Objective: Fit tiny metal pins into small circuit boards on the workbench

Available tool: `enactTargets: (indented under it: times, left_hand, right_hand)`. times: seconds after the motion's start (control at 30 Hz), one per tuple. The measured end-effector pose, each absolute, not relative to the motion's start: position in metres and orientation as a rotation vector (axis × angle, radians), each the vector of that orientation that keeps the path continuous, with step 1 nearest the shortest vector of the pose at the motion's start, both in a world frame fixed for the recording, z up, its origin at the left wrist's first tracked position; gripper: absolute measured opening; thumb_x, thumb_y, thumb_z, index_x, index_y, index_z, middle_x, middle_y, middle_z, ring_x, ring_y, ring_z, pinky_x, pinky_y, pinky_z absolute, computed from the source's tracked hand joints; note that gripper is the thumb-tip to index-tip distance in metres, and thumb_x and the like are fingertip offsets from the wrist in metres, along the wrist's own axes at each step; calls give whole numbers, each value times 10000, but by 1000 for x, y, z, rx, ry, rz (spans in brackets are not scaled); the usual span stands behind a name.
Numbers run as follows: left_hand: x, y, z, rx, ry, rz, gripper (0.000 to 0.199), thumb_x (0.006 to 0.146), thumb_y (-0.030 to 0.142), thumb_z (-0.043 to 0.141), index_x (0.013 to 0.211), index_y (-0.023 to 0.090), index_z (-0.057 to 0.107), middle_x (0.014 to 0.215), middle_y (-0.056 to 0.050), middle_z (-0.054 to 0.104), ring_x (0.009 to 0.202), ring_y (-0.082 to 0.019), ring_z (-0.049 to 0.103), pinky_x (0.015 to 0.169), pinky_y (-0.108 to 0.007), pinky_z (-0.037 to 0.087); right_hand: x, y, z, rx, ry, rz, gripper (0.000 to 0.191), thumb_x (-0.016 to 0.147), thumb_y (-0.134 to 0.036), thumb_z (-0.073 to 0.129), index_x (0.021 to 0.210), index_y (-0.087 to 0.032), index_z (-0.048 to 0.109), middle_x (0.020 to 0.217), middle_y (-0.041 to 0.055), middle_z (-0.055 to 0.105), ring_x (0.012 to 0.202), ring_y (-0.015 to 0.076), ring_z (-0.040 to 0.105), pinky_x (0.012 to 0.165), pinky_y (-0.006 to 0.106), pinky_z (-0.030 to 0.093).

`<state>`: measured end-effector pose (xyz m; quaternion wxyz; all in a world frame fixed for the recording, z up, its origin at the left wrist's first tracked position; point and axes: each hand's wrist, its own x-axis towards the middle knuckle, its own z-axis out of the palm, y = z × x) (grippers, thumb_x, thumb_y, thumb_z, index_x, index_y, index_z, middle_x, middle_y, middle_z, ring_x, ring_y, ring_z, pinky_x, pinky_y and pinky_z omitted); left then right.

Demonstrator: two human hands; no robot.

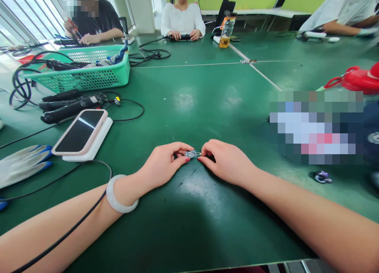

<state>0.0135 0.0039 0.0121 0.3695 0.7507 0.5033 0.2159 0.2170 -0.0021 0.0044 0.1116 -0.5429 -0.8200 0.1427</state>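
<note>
At the middle of the green table, my left hand (166, 162) pinches a small silver-grey piece with a patterned face (191, 154) between thumb and fingertips. Thin metal prongs stick out from the piece's right side, and its exact kind is too small to make out. Across from it, my right hand (226, 160) is closed, with thumb and fingertips at the ends of those prongs. Both hands rest low over the tabletop (189, 210). A white bangle (114, 194) circles my left wrist, and a black cable crosses that forearm.
On the left lie a phone (81, 131) on a white box, black tools with cords (74, 105), a glove (23, 164) and a green basket (89, 77). A bottle (227, 30) stands farther back. Purple beads (322, 176) lie right. Several people sit around the table.
</note>
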Motion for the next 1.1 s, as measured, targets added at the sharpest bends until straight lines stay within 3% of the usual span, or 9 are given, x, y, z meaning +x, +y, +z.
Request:
enactTargets:
  times: [0.33, 0.5, 0.7, 1.1]
  left_hand:
    - [13, 4, 10, 1908, 1276, 563, 248, 820, 289, 568, 1043, 247, 667, 890, 10, 708, 560, -90, 503, 575, -229, 454]
    - [14, 1, 12, 1931, 1220, 596, 233, 813, 286, 587, 1022, 232, 676, 831, 8, 696, 612, -97, 539, 615, -224, 471]
    - [14, 0, 15, 1987, 1188, 587, 211, 802, 309, 603, 974, 227, 692, 764, 9, 663, 629, -109, 530, 617, -232, 465]
    - [13, 2, 13, 1889, 1206, 651, 244, 809, 299, 607, 1030, 228, 681, 896, -8, 714, 656, -114, 567, 635, -247, 481]
  right_hand:
    - [220, -2, 2, -1496, -2367, 406, 139, 885, -184, 495, 780, -190, 586, 813, 18, 613, 687, 131, 558, 625, 258, 409]
    - [215, -8, 4, -1148, -2339, 287, 176, 924, -229, 450, 860, -194, 610, 868, 32, 629, 747, 128, 573, 672, 249, 442]
    - [212, -10, 2, -1083, -2382, 152, 249, 940, -253, 417, 842, -193, 638, 839, 41, 649, 759, 133, 578, 675, 248, 452]
    - [215, -8, 2, -1141, -2194, 365, 143, 899, -220, 506, 857, -210, 643, 850, 16, 653, 765, 118, 600, 704, 237, 478]
